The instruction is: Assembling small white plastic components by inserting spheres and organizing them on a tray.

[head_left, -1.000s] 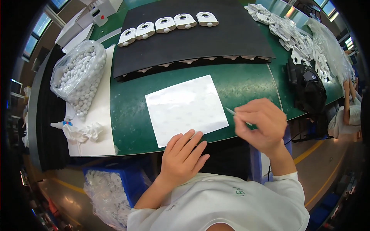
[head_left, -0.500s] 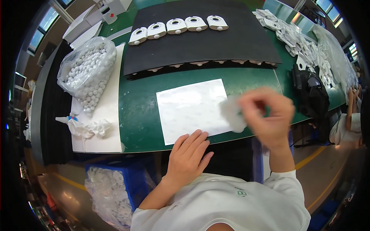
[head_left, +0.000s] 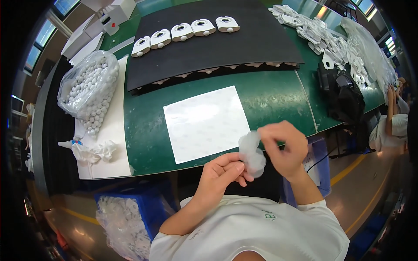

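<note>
In front of my body, past the near table edge, I hold a strip of overlapping translucent white round pieces point(head_left: 252, 156); their exact kind is not clear. My left hand point(head_left: 223, 173) pinches the lower left side of the strip between thumb and fingers. At its upper end, the curled fingers of my right hand point(head_left: 285, 145) are closed on the edge, slightly blurred. Just left of the strip, a white sheet point(head_left: 204, 124) lies flat on the green table point(head_left: 146, 139), with faint rounded marks on it.
A black foam board point(head_left: 217, 48) bears several white parts point(head_left: 183, 31) in a row. At left are a bag of white balls point(head_left: 93, 87), a glue bottle point(head_left: 69, 143) and crumpled tissue point(head_left: 102, 151). White pieces point(head_left: 313, 35) and a black bag point(head_left: 342, 93) occupy the right.
My left hand has lifted off the sheet's lower edge and taken hold of the translucent pieces. My right hand has brought them down and left, toward my body.
</note>
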